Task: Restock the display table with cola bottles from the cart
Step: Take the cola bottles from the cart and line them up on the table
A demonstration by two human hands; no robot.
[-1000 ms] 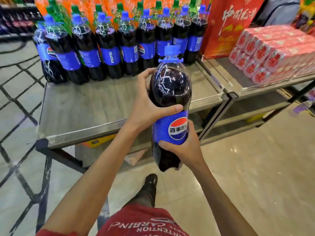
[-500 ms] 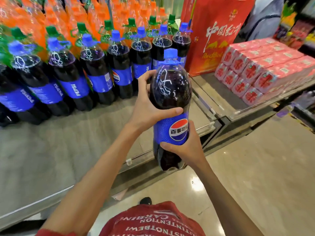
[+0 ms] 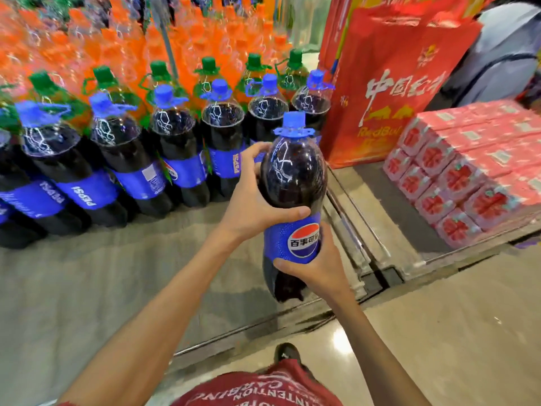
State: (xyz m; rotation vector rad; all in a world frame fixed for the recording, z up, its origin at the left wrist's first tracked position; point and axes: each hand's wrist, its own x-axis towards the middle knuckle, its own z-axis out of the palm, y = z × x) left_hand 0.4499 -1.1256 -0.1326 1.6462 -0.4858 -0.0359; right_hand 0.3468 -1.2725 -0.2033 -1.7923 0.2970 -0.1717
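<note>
**Cola bottle (image 3: 292, 177) held in both hands at the right end of the row (image 3: 175, 148)**

My left hand (image 3: 251, 206) is wrapped round the bottle's dark shoulder. The thumb lies across the front just above the blue label and the fingers curl round the far side. My right hand (image 3: 319, 268) grips it lower down, thumb on the label's bottom edge, palm behind. That split suits a big, full bottle, I think: the low hand bears the weight, the high one steers and stops it tipping. It is upright, cap (image 3: 293, 121) on top, logo facing me, which I take to be the facing wanted for display.

The bottle sits in front of the row's right end, near the last bottle there but apart from it. I cannot tell whether its base touches the table (image 3: 87, 288) under the row; it looks just clear of the steel. I judge it is meant to start a second line in front of the row.

Behind the row stand orange bottles (image 3: 117, 39) with green caps. Just right of the row's end is a red bag (image 3: 389, 83), and further right are stacked pink packs (image 3: 468, 177). With the bag and the row's last bottle both close, I would lower it straight down rather than swing it in. The cart is out of view.
</note>
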